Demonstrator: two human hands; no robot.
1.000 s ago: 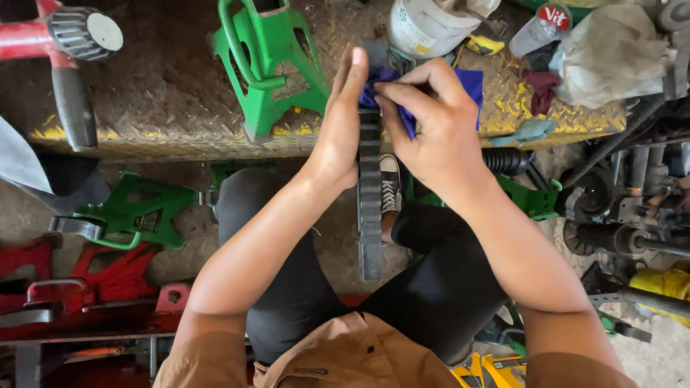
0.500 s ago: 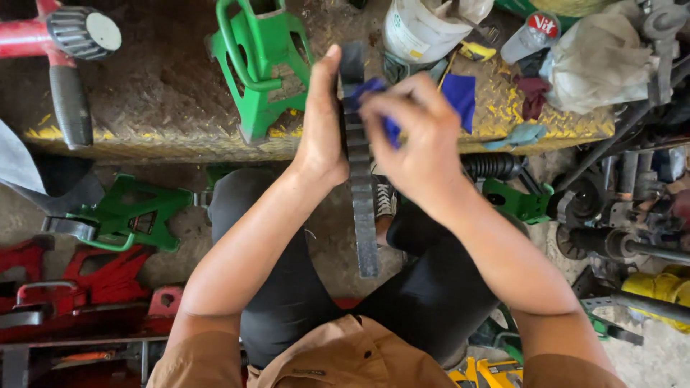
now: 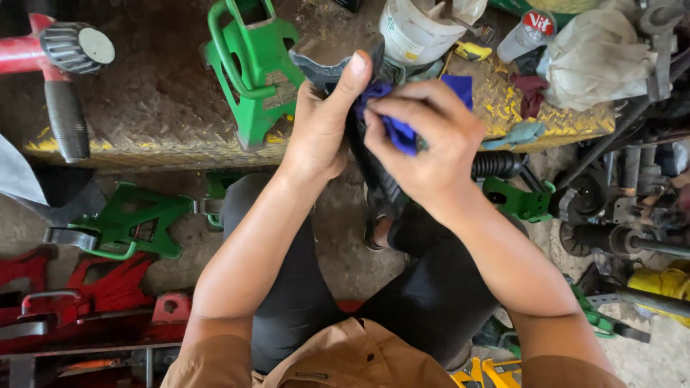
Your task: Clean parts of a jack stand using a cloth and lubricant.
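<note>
Hands met over a dark toothed belt (image 3: 374,169), held up in front of the person's chest above the bent knees. The left hand (image 3: 321,129) gripped the belt's upper part, thumb stretched upward along it and the other fingers curled behind, out of sight. The right hand (image 3: 424,140) pinched a blue cloth (image 3: 399,129) between thumb and fingertips, pressed against the belt just beside the left thumb. Beyond them, on the yellow-edged checker plate (image 3: 144,122), stood a white plastic bucket (image 3: 417,32) with a metal tool handle sticking out of it (the rest of its contents could not be made out). A green jack stand (image 3: 251,72) sat left of the bucket, and a white rag (image 3: 596,61) lay to its right.
</note>
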